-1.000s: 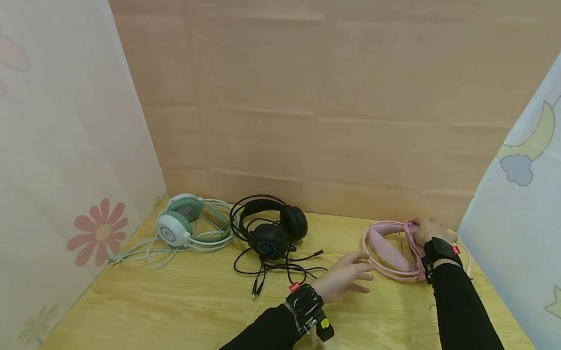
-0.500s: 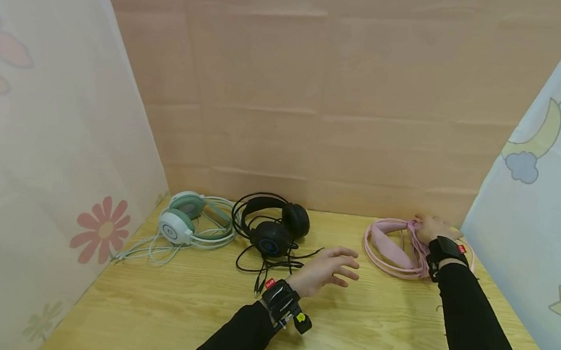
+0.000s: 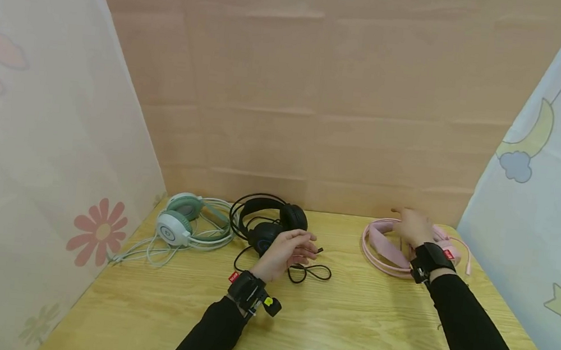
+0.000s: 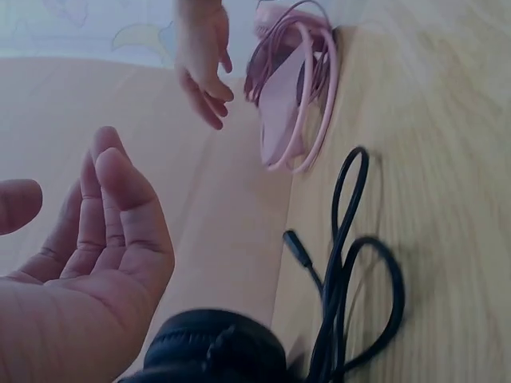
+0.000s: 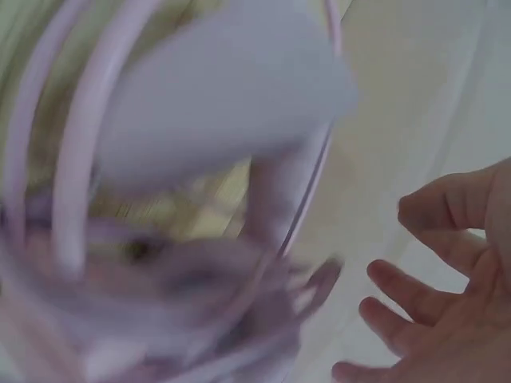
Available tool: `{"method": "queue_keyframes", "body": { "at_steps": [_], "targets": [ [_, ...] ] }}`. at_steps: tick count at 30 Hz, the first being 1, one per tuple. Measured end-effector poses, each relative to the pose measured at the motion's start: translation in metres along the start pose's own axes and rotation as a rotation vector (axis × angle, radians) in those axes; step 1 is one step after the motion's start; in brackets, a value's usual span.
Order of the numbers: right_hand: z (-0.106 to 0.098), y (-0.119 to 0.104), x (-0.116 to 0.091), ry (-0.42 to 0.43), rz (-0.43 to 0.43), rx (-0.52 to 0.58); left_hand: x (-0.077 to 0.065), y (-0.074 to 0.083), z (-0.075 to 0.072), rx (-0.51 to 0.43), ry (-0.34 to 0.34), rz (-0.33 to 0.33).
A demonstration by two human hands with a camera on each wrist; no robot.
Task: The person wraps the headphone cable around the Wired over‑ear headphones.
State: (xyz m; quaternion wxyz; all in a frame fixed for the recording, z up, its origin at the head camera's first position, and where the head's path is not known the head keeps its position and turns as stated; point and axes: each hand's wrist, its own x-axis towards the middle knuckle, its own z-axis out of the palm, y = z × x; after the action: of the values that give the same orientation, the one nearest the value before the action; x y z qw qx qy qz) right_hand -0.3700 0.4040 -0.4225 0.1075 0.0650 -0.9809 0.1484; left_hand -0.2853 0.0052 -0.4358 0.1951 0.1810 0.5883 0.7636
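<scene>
A pair of pink headphones (image 3: 382, 247) with a bundled cord lies at the back right of the table. My right hand (image 3: 413, 227) is over it in the head view. In the right wrist view, the fingers (image 5: 407, 295) are loosely spread beside the pink headphones and hold nothing. Black headphones (image 3: 294, 217) with a tied black cable (image 4: 351, 295) lie at the back middle. My left hand (image 3: 283, 254) is just in front of them and partly hides one ear cup and the cable. Its fingers (image 4: 132, 207) are gently bent, with nothing between them and the thumb.
White and green headphones (image 3: 174, 229) with pale coiled cables sit left of the black pair. A brown paper backdrop (image 3: 316, 116) rises behind the wooden table (image 3: 371, 341). Patterned side panels, including the left panel (image 3: 60, 148), flank it.
My left hand has moved left to the black headphones. My right hand has let go of the pink headphones' cord bundle and shifted slightly left, above the headphones.
</scene>
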Motion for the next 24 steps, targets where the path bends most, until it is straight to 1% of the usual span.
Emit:
{"method": "queue_keyframes", "body": {
  "at_steps": [3, 4, 5, 7, 9, 10, 11, 14, 16, 17, 18, 20, 22, 24],
  "targets": [
    [-0.009, -0.058, -0.018, 0.043, -0.062, 0.082, 0.000, 0.004, -0.012, 0.007, 0.059, 0.032],
    [-0.010, -0.075, -0.023, 0.024, -0.056, 0.138, -0.001, 0.006, -0.016, 0.015, 0.085, 0.044],
    [-0.007, -0.087, -0.027, 0.020, -0.068, 0.174, -0.002, 0.007, -0.020, 0.029, 0.110, 0.059],
    [0.002, -0.106, -0.031, -0.020, -0.068, 0.266, -0.004, 0.011, -0.026, 0.060, 0.179, 0.085],
    [0.011, -0.122, -0.033, -0.092, -0.052, 0.374, -0.007, 0.017, -0.033, 0.107, 0.262, 0.110],
    [0.016, -0.128, -0.034, -0.131, -0.048, 0.407, -0.011, 0.023, -0.035, 0.148, 0.309, 0.127],
    [0.021, -0.134, -0.034, -0.162, -0.049, 0.436, -0.011, 0.024, -0.041, 0.218, 0.360, 0.157],
    [0.037, -0.151, -0.031, -0.276, -0.028, 0.609, -0.014, 0.029, -0.059, 0.473, 0.526, 0.245],
    [0.048, -0.161, -0.028, -0.321, -0.023, 0.717, -0.016, 0.030, -0.070, 0.659, 0.636, 0.283],
    [0.053, -0.166, -0.027, -0.339, -0.013, 0.783, -0.015, 0.027, -0.078, 0.743, 0.680, 0.287],
    [0.057, -0.172, -0.026, -0.352, -0.007, 0.842, -0.018, 0.028, -0.081, 0.802, 0.709, 0.275],
    [0.062, -0.182, -0.026, -0.361, 0.004, 0.922, -0.021, 0.029, -0.085, 0.911, 0.739, 0.225],
    [0.066, -0.189, -0.027, -0.350, 0.013, 0.975, -0.024, 0.030, -0.087, 1.010, 0.730, 0.152],
    [0.070, -0.195, -0.028, -0.344, 0.018, 1.008, -0.026, 0.030, -0.088, 1.096, 0.693, 0.068]
  ]
}}
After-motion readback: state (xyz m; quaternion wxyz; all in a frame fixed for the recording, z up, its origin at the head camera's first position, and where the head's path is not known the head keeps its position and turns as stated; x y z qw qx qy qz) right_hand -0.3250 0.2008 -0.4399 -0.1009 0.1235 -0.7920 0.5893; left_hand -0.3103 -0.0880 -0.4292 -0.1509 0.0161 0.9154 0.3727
